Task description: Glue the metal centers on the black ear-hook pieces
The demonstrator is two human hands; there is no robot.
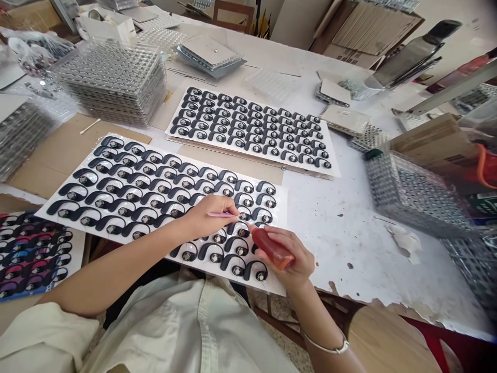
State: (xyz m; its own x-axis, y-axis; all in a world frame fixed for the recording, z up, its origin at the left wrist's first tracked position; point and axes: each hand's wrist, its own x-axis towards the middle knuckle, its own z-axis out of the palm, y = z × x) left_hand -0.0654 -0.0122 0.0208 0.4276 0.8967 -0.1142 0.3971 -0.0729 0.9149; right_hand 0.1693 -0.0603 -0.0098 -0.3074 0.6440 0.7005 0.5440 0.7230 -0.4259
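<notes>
A white sheet (278, 282) bearing rows of black ear-hook-shaped pieces (214, 255), each with a small round metallic part at one end, lies in front of me. My left hand (209, 215) rests over the sheet, pinching a thin pink tool (222, 214) whose exact kind is unclear. In my right hand (293, 256) is a red squeeze bottle (272, 247) with an orange end. Its narrow pale nozzle points at a piece near the sheet's right side, close to my left fingertips. Fingers partly hide the pieces beneath.
Behind lies a second sheet (334, 168) of similar black pieces. Stacked clear trays (112, 77) stand at the back left, and more trays (415, 197) sit at the right. A cotton swab (90, 126) lies on cardboard (73, 147). Colourful pieces (33, 254) are at the lower left.
</notes>
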